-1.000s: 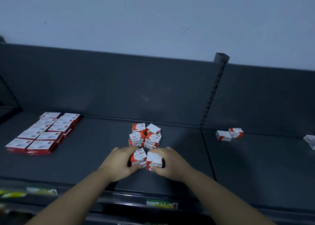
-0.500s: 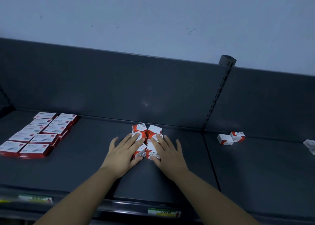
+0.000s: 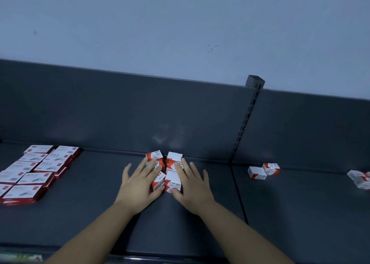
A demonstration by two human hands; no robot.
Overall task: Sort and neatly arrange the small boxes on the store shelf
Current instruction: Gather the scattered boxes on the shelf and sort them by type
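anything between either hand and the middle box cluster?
Nothing visible. The left hand and right hand lie with straight fingers against the two sides of the box cluster, thumbs at its near end.

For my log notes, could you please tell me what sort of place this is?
Probably a shop: a dark metal shelf with a slotted upright, a label on its front edge, and matching boxes laid in rows like stock.
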